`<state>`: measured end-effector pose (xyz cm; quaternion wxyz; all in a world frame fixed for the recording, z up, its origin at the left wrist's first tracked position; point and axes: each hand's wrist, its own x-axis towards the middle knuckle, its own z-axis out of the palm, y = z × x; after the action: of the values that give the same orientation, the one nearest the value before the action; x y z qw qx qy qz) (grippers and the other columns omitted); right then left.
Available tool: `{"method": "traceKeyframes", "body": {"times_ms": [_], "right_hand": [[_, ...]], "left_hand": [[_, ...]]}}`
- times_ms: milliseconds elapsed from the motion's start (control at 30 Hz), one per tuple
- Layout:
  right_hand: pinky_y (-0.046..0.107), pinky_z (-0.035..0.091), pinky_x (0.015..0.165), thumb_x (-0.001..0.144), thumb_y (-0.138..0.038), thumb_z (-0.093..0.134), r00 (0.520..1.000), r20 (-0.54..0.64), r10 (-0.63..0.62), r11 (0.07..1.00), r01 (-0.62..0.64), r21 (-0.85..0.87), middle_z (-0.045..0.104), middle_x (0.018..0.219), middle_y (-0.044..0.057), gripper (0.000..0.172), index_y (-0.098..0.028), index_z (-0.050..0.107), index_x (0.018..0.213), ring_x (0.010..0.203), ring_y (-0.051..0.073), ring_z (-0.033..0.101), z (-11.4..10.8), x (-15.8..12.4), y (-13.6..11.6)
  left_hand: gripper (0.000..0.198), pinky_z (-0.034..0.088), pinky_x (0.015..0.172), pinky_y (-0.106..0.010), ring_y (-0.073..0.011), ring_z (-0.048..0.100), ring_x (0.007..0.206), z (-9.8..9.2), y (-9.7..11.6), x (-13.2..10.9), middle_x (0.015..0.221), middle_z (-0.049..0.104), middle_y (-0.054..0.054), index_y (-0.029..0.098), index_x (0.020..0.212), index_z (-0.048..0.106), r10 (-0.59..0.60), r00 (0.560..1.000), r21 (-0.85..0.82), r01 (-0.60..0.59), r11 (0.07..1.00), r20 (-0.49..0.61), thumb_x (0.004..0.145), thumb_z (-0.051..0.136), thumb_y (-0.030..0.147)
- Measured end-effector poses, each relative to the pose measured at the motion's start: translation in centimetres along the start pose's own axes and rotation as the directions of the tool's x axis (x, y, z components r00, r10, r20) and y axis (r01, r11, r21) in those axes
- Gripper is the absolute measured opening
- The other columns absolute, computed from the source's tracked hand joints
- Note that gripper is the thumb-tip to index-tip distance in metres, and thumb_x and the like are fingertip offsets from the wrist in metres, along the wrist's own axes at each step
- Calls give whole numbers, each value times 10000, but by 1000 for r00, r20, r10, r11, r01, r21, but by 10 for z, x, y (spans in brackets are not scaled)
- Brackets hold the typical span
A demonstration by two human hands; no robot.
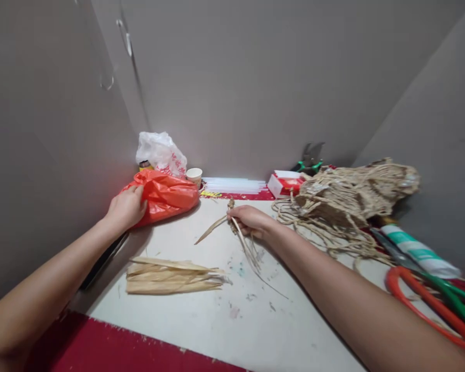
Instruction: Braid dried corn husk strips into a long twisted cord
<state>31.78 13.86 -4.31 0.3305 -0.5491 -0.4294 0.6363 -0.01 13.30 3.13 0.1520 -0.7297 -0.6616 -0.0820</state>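
Both arms bare, extended forward. Left forearm [50, 289] enters from lower left and runs up and rightward, wrist straight. Left hand [127, 206] palm down, knuckles up, fingers bent forward; cannot tell whether they clamp or only rest. Right forearm [333, 289] enters from lower right and runs diagonally up and leftward, wrist near level. Right hand [251, 219] back up, fingers flexed, thumb and fingertips pinched together at its left edge. Hands well apart, left slightly farther forward.
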Motion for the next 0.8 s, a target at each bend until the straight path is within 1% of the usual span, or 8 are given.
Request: {"method": "traceKeyframes", "body": {"times_ms": [67, 100, 167, 300, 400, 467, 600, 800], "right_hand": [[121, 128, 309, 865, -178, 467, 1000, 2, 11, 1000, -11, 0, 271, 394, -94, 221, -146, 446, 647, 309, 14, 195, -1, -1, 0], [123, 129, 310, 871, -178, 457, 1000, 1, 12, 1000, -12, -1, 267, 397, -94, 224, -144, 450, 649, 309, 14, 196, -1, -1, 0], [127, 128, 312, 878, -177, 444, 1000, -3, 11, 1000, -11, -2, 267, 404, -91, 230, -140, 458, 652, 312, 14, 199, -1, -2, 0], [133, 123, 314, 877, -170, 443, 1000, -16, 15, 1000, -15, 0, 278, 412, -83, 241, -138, 458, 639, 320, 15, 198, 1, -4, 0], [138, 118, 317, 868, -173, 461, 1000, -16, 22, 1000, -22, -1, 269, 413, -83, 246, -141, 455, 625, 323, 14, 190, 1, -5, -1], [142, 115, 319, 859, -185, 483, 1000, -14, 28, 1000, -28, 0, 263, 419, -83, 242, -143, 457, 623, 326, 15, 187, 1, -5, -1], [148, 116, 323, 849, -216, 506, 1000, -14, 25, 1000, -25, -12, 265, 428, -82, 238, -147, 461, 626, 333, 16, 184, 0, -2, 1], [143, 135, 317, 866, -235, 474, 999, -32, 31, 998, -33, -46, 272, 442, -77, 225, -148, 468, 658, 341, 25, 194, -1, 3, 7]], "left_hand": [[370, 422, 863, -341, -254, 546, 1054, -12, 21, -21, 1180, 591, -109, 178, 1127, 570, 102, 994, -75, -105, 992, -40, 824, 418, 328], [322, 429, 826, -311, -226, 579, 968, -17, 31, -32, 1084, 633, -96, 175, 1034, 614, 180, 984, -158, -180, 971, -9, 830, 410, 318], [272, 432, 718, -257, -177, 599, 802, -23, 46, -52, 909, 672, -65, 178, 879, 653, 338, 931, -343, -275, 898, 140, 824, 423, 311], [249, 398, 630, -228, -157, 577, 716, -22, 55, -79, 841, 672, -36, 210, 914, 669, 493, 775, -516, -256, 817, 395, 730, 553, 330], [212, 375, 611, -217, -144, 547, 694, -18, 48, -84, 802, 659, -29, 202, 856, 683, 515, 723, -528, -243, 814, 460, 684, 568, 250], [165, 337, 552, -204, -109, 484, 600, -18, 40, -83, 683, 608, -10, 172, 741, 666, 510, 726, -563, -204, 801, 461, 734, 517, 244], [347, 245, 471, -194, -66, 314, 500, -25, 26, -79, 537, 412, 34, 133, 633, 592, 479, 754, -711, -22, 703, 449, 836, 451, 377], [301, 299, 494, -189, -67, 378, 533, -34, 16, -75, 595, 476, 27, 128, 826, 651, 301, 840, -839, 284, 464, 451, 778, 564, 411]]}}
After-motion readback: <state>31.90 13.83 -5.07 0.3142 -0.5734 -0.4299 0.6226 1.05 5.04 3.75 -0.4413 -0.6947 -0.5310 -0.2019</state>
